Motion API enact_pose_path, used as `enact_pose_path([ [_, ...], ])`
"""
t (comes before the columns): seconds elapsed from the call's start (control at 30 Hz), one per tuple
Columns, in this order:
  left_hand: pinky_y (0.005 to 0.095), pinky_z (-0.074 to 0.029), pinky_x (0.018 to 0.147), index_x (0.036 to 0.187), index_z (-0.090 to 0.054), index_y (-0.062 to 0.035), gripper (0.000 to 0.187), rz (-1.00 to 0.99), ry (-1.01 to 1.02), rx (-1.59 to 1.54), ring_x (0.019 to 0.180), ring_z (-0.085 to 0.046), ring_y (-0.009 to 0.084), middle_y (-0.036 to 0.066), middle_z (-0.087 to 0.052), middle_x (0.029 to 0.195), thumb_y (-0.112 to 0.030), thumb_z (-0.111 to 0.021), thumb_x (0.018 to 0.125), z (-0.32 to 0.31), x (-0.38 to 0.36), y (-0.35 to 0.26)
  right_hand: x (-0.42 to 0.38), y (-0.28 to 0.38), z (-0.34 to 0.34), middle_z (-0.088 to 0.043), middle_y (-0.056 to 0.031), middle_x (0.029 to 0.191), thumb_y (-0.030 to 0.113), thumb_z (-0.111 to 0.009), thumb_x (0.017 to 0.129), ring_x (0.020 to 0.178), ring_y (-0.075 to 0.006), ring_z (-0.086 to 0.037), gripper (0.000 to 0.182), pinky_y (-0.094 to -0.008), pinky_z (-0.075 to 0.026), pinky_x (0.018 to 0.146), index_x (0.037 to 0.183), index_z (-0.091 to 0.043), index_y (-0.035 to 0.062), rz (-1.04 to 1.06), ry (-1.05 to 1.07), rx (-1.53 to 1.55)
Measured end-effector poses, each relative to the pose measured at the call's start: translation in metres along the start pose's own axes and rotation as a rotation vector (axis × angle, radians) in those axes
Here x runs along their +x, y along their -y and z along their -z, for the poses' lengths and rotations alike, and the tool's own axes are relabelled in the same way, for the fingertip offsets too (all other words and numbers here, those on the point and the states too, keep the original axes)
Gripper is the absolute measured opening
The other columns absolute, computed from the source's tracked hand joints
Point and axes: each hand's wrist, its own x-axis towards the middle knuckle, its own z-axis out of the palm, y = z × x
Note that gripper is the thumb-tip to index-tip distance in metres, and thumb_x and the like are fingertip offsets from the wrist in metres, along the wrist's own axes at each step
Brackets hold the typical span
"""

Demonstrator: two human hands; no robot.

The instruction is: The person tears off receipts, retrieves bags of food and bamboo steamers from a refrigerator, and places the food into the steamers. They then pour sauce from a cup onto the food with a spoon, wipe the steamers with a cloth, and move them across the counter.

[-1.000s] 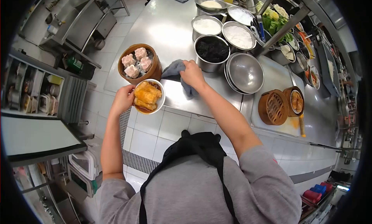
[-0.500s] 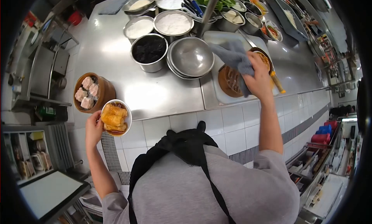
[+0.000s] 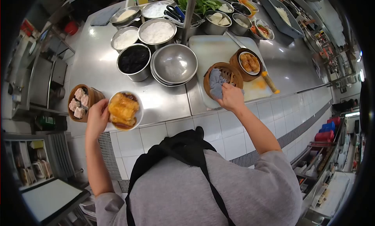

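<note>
My left hand [image 3: 98,115] grips the rim of a white bowl [image 3: 140,115] that holds golden food rolls [image 3: 123,108] in brown sauce. Just left of it stands a bamboo steamer [image 3: 93,96] with pink dumplings [image 3: 79,102]. A grey-blue cloth [image 3: 216,82] is bunched in my right hand [image 3: 231,97], pressed inside a bamboo steamer [image 3: 234,76] with a slatted base. Behind and to the right, another steamer [image 3: 236,61] contains a small dish of orange-brown food [image 3: 249,62]. Both steamers rest on a white cutting board [image 3: 199,44].
Stacked metal bowls [image 3: 175,63] and a pot of black food [image 3: 134,59] stand mid-table. Bowls of white powder [image 3: 157,31], leafy greens [image 3: 203,2] and a metal post [image 3: 190,15] are behind. A yellow-handled tool [image 3: 270,82] lies at the board's right edge.
My right hand and the cloth have moved left and down into the slatted steamer, uncovering the steamer behind. My left hand has shifted right with the bowl. The view has also shifted slightly.
</note>
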Motion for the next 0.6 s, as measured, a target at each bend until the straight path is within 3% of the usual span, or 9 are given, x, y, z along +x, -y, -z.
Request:
enact_pose_path([
  [0.07,0.0271,-0.045,0.058,0.091,-0.055,0.0044,0.018,-0.030,0.043,0.070,0.064,-0.059,0.0180,0.014,-0.059,0.071,-0.003,-0.046,0.077,-0.007,0.015,-0.020,0.002,-0.005,0.007,-0.055,-0.0112,0.085,0.034,-0.061,0.070,0.080,-0.0273,-0.055,0.036,-0.0351,-0.044,0.071,0.080,-0.058,-0.0007,-0.087,0.071,0.046],
  [0.13,0.0286,-0.046,0.061,0.090,-0.056,0.0032,0.018,-0.067,0.112,0.099,0.067,-0.060,0.0218,0.017,-0.059,0.071,-0.003,-0.047,0.076,-0.022,0.028,-0.048,0.002,-0.030,0.004,-0.054,-0.0156,0.103,0.039,-0.053,0.078,0.095,-0.0258,-0.053,0.046,-0.0324,-0.041,0.082,0.096,-0.057,-0.0034,-0.206,-0.224,0.827],
  [0.2,0.0293,-0.047,0.060,0.089,-0.056,0.0033,0.018,-0.139,0.129,0.075,0.065,-0.061,0.0223,0.017,-0.059,0.070,-0.003,-0.046,0.075,-0.043,0.043,-0.071,0.005,-0.069,-0.002,-0.046,-0.0170,0.117,0.039,-0.048,0.082,0.105,-0.0238,-0.047,0.050,-0.0305,-0.035,0.089,0.110,-0.050,-0.0035,-0.388,-0.457,0.991],
  [0.23,0.0297,-0.047,0.059,0.088,-0.056,0.0039,0.018,-0.209,0.140,0.092,0.062,-0.060,0.0219,0.017,-0.059,0.068,-0.003,-0.046,0.075,-0.055,0.052,-0.079,-0.001,-0.083,0.004,-0.046,-0.0170,0.117,0.039,-0.048,0.082,0.105,-0.0238,-0.047,0.050,-0.0305,-0.035,0.089,0.110,-0.050,-0.0035,-0.385,-0.444,1.000],
  [0.33,0.0319,-0.047,0.057,0.088,-0.056,0.0038,0.019,-0.137,0.282,-0.030,0.057,-0.059,0.0249,0.017,-0.059,0.067,-0.003,-0.045,0.074,-0.097,0.074,-0.116,-0.030,-0.094,0.077,-0.047,-0.0116,0.117,0.034,-0.041,0.087,0.109,-0.0215,-0.044,0.045,-0.0333,-0.033,0.093,0.116,-0.044,-0.0001,-0.404,-0.721,1.753],
  [0.47,0.0324,-0.047,0.054,0.091,-0.058,0.0025,0.022,-0.214,0.326,0.018,0.055,-0.059,0.0230,0.018,-0.058,0.066,-0.004,-0.045,0.074,-0.161,0.104,-0.147,-0.072,-0.140,0.073,-0.049,-0.0128,0.113,0.032,-0.045,0.085,0.105,-0.0220,-0.047,0.044,-0.0334,-0.034,0.092,0.114,-0.044,-0.0012,-0.501,-0.580,1.635],
  [0.53,0.0305,-0.047,0.051,0.092,-0.058,0.0021,0.023,-0.252,0.342,0.033,0.053,-0.059,0.0192,0.016,-0.059,0.066,-0.004,-0.044,0.075,-0.184,0.114,-0.159,-0.080,-0.137,0.064,-0.053,-0.0131,0.107,0.025,-0.054,0.080,0.098,-0.0196,-0.050,0.043,-0.0301,-0.040,0.083,0.108,-0.047,-0.0067,-0.259,-0.553,1.397],
  [0.6,0.0275,-0.047,0.049,0.093,-0.057,0.0032,0.023,-0.179,0.390,0.002,0.053,-0.058,0.0158,0.012,-0.059,0.068,-0.004,-0.043,0.077,-0.194,0.121,-0.163,-0.072,-0.116,0.071,-0.053,-0.0177,0.104,0.018,-0.061,0.070,0.097,-0.0223,-0.052,0.044,-0.0311,-0.041,0.081,0.105,-0.049,-0.0063,-0.243,-0.277,0.881],
])
